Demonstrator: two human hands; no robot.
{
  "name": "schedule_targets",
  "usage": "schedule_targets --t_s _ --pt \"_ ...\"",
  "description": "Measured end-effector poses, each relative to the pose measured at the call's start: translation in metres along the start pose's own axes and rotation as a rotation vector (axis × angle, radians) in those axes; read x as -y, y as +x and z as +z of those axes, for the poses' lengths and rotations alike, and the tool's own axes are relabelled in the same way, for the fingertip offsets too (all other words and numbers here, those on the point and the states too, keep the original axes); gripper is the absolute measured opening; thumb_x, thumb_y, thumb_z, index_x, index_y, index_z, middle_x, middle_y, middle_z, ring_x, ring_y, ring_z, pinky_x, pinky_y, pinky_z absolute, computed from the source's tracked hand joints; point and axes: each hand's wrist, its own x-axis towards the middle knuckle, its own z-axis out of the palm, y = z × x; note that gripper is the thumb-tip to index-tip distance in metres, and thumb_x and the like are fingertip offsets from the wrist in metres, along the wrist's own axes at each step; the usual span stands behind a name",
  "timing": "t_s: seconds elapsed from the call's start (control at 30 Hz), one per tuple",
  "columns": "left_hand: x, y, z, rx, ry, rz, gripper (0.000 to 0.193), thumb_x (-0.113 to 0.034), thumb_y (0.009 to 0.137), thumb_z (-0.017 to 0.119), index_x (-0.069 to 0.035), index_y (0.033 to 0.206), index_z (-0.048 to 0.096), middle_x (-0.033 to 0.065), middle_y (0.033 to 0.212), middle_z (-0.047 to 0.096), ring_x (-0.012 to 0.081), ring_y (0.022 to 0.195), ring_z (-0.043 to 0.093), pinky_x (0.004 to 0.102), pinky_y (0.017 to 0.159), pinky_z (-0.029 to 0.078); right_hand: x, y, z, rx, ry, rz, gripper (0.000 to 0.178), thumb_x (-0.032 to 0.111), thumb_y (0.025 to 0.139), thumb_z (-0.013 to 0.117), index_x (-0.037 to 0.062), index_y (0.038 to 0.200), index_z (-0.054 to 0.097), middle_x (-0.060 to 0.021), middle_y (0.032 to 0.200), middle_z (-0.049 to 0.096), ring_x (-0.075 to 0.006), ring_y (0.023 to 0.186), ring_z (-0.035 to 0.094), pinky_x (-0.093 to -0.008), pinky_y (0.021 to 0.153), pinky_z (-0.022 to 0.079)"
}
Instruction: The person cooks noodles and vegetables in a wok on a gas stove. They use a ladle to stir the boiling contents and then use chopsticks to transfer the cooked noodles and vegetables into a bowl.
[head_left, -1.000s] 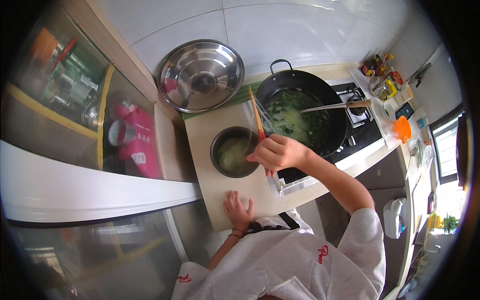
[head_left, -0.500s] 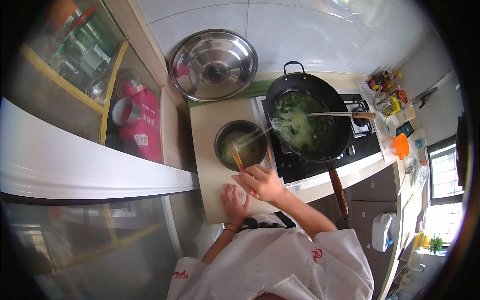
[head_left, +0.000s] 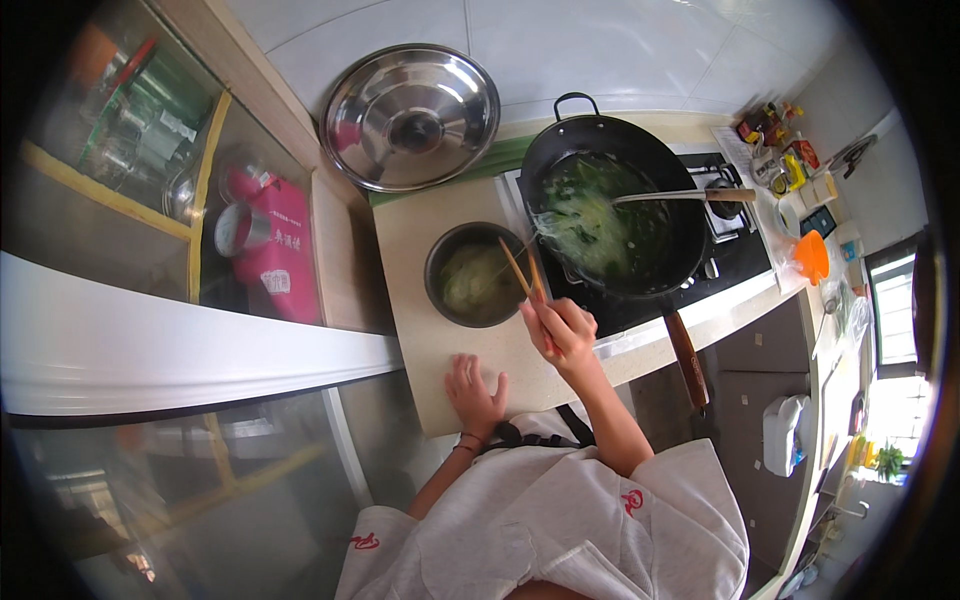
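Observation:
My right hand (head_left: 560, 332) is closed round a pair of wooden chopsticks (head_left: 521, 272), their tips parted over the right rim of a dark grey bowl (head_left: 434, 262). In the bowl sit pale noodles (head_left: 470, 285) in cloudy broth. Thin strands hang across the gap between bowl and wok. My left hand (head_left: 476, 393) lies on the beige counter (head_left: 410, 350) below the bowl, fingers spread, holding nothing. The black wok (head_left: 540, 160) on the stove holds greens and pale noodles in liquid. A ladle-like utensil (head_left: 680, 196) rests in it, its head submerged.
A steel lid (head_left: 410, 120) leans against the tiled wall behind the bowl. The wok's wooden handle (head_left: 686, 360) juts over the counter's front edge. Right of the stove (head_left: 640, 312) are bottles and an orange container (head_left: 811, 258). A glass-fronted cabinet (head_left: 120, 200) stands at left.
My right hand has moved right and slightly up, lifting the chopsticks out of the bowl; their tips are now apart. Fewer strands stretch toward the wok. My left hand stays on the counter.

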Motion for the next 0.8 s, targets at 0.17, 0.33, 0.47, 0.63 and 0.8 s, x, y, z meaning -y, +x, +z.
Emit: schedule_targets --t_s 0.17,0.33,0.47,0.63,0.8 --pt "0.003 0.0 0.002 0.008 0.006 0.016 0.063 -0.04 0.083 0.065 0.0 0.129 0.047 0.0211 0.134 0.046 0.0385 0.131 0.039 0.0581 0.106 0.026 -0.028 0.003 0.026 0.062 -0.023 -0.143 0.019 0.004 0.073 0.076 0.0029 0.077 0.058 -0.0049 0.067 0.052 -0.0186 0.054 0.053 -0.0292 0.044 0.043" --pt "0.003 -0.001 0.001 0.036 -0.018 0.013 0.062 -0.038 0.085 0.063 -0.001 0.131 0.044 0.0196 0.134 0.046 0.0376 0.132 0.038 0.0578 0.105 0.025 -0.021 0.046 0.016 0.094 -0.088 -0.361 0.021 0.008 0.076 0.074 0.0049 0.073 0.054 -0.003 0.066 0.049 -0.0165 0.054 0.05 -0.0271 0.045 0.042" --pt "0.001 -0.003 0.004 -0.025 0.002 0.039 0.06 -0.039 0.085 0.063 -0.001 0.129 0.047 0.0191 0.133 0.047 0.0372 0.13 0.04 0.0572 0.104 0.028 -0.03 0.085 -0.008 0.207 -0.09 -0.572 0.024 0.01 0.071 0.078 0.0058 0.072 0.054 -0.0026 0.066 0.051 -0.0175 0.055 0.052 -0.0282 0.046 0.044" --pt "-0.002 -0.002 0.004 -0.029 0.023 0.017 0.06 -0.04 0.085 0.063 -0.002 0.128 0.048 0.0184 0.134 0.047 0.0369 0.13 0.04 0.0571 0.104 0.029 -0.046 0.125 -0.029 0.398 -0.162 -0.867 0.032 0.02 0.076 0.075 0.013 0.062 0.047 0.0012 0.065 0.047 -0.0129 0.059 0.054 -0.0236 0.052 0.048" --pt "-0.002 -0.002 0.003 -0.017 0.005 0.0 0.059 -0.039 0.085 0.063 -0.002 0.129 0.048 0.0184 0.135 0.046 0.0359 0.132 0.039 0.0583 0.105 0.027 -0.035 0.157 -0.037 0.35 -0.182 -0.989 0.035 0.021 0.077 0.075 0.0136 0.061 0.045 0.0015 0.064 0.046 -0.012 0.059 0.053 -0.0215 0.051 0.046"
